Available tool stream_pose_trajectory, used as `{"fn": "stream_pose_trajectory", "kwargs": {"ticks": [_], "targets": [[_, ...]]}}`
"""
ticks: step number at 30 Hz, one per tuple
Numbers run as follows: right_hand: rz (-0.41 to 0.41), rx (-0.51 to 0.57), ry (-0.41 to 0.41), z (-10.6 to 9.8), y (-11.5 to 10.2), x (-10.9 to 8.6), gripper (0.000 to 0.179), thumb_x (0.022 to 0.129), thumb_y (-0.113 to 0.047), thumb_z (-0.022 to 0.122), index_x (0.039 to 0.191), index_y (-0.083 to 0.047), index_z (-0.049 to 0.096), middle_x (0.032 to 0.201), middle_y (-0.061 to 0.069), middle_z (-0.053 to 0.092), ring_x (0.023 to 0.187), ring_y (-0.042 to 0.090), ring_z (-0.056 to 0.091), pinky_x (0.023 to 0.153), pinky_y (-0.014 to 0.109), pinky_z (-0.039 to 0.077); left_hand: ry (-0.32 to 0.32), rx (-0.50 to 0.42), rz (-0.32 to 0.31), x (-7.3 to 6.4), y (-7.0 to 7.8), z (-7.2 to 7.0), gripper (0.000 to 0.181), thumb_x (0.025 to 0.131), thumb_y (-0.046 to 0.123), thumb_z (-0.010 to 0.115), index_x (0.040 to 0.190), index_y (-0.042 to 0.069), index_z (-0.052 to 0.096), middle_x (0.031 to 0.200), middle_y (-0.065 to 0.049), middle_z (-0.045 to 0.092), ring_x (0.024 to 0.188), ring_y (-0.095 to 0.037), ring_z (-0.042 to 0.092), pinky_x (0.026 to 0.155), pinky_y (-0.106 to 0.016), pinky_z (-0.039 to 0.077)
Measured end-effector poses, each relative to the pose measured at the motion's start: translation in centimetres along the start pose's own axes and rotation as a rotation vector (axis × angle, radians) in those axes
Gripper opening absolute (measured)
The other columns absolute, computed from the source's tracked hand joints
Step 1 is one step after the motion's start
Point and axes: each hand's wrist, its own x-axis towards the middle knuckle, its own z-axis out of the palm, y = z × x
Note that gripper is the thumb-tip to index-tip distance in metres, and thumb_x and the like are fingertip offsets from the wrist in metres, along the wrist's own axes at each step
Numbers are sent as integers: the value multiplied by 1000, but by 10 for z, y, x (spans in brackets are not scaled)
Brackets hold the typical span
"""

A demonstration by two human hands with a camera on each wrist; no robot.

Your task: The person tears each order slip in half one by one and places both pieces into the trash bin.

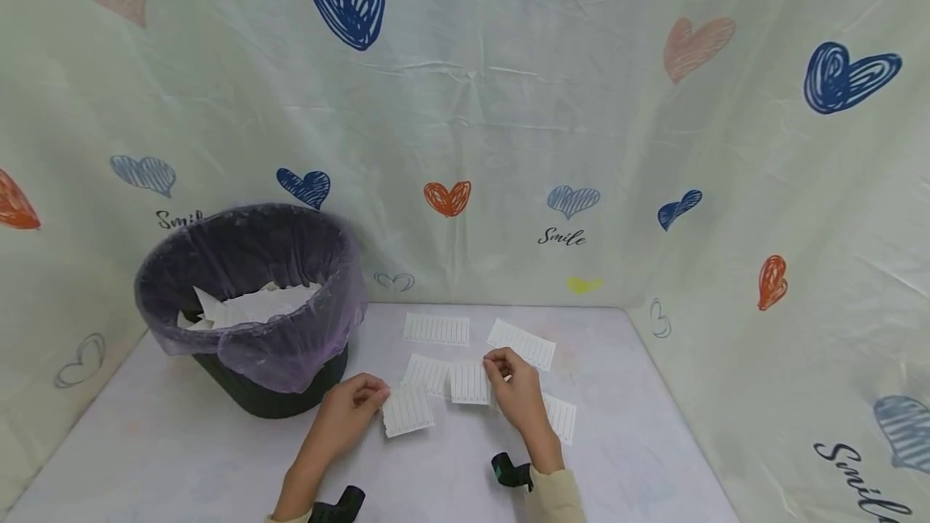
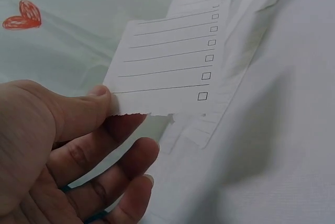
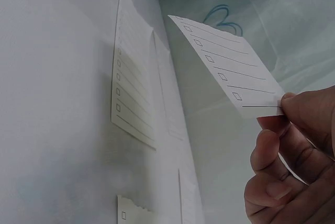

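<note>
Torn paper pieces (image 1: 408, 412) in both hands (image 1: 352, 413)

Left hand (image 1: 352, 410) at 7 o'clock in head view, forearm (image 1: 312, 454) running up toward 1. Thumb (image 2: 78, 110) points to 3 in left-wrist view, pressed to index finger in a pinch; other fingers (image 2: 107, 185) loosely bent below, tips apart. Right hand (image 1: 519, 394) between 5 and 6, arm (image 1: 543, 436) angled toward 11; also pinching, thumb tip toward 9 in right-wrist view, remaining fingers curled beneath. Hands well apart.
</note>
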Motion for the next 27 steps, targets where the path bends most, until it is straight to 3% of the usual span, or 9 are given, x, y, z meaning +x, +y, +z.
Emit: {"fn": "stream_pose_trajectory", "kwargs": {"ticks": [18, 27], "targets": [[-113, 1, 15, -11, -30, 14, 7, 99, -16, 71, 100, -10, 72, 87, -2, 70, 78, 10, 64, 60, 21, 51, -1, 62, 61, -16, 51, -27, 4, 96, 16, 74, 99, 14, 74, 87, 6, 74, 80, -6, 65, 75, -25, 54], [-205, 16, 48, -15, -49, 24, 6, 98, -14, 72, 98, -8, 73, 91, 0, 67, 80, 13, 64, 61, 22, 52, 63, 68, 195, -30, 76, -42, 4, 95, 16, 75, 98, 16, 73, 87, 6, 74, 77, -2, 64, 72, -23, 54]]}}
